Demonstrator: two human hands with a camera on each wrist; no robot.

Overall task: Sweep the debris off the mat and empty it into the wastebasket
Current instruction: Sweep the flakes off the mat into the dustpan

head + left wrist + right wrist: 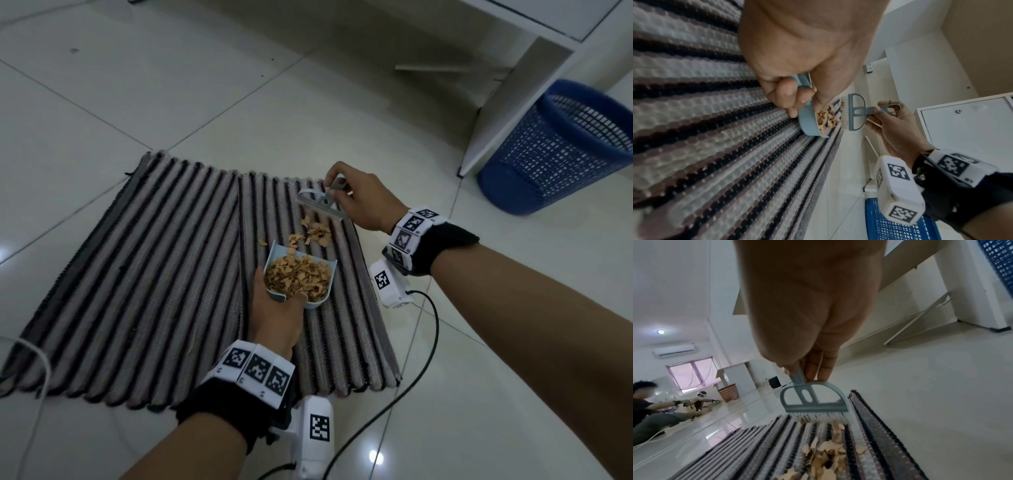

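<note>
Mat: my striped mat point(164, 260), grey, brown and black ribs, lies flat on the tiled floor point(102, 102); its far right corner sits under the brush.
Debris, loose: tan flakes point(313, 233) scattered on the mat's right part, between the brush and the mouth of the dustpan.
Debris, gathered: a heap of the same flakes point(298, 277) fills the dustpan.
Dustpan: small pale blue dustpan point(320, 301), resting on the mat with its open mouth toward the loose flakes.
Left hand: my left hand point(277, 311) grips the near end of the dustpan, fingers curled under it and thumb along its left wall; the left wrist view shows the curled fingers point(787, 92) wrapped round the handle.
Brush: small grey-blue hand brush point(320, 202) with white bristles, bristles down on the mat just behind the loose flakes; handle tilted up and away.
Right hand: my right hand point(363, 198) pinches the brush handle between thumb and fingertips, closed tight on it.
Wastebasket: blue mesh wastebasket point(561, 147) stands on the floor to the right, well apart from the mat, beside a white cabinet point(513, 102).
Wrists: both carry black bands with white marker blocks point(257, 370); black cables point(428, 342) trail over the floor.
Background: in the right wrist view, another person point(645, 402) sits on the floor far off.
</note>
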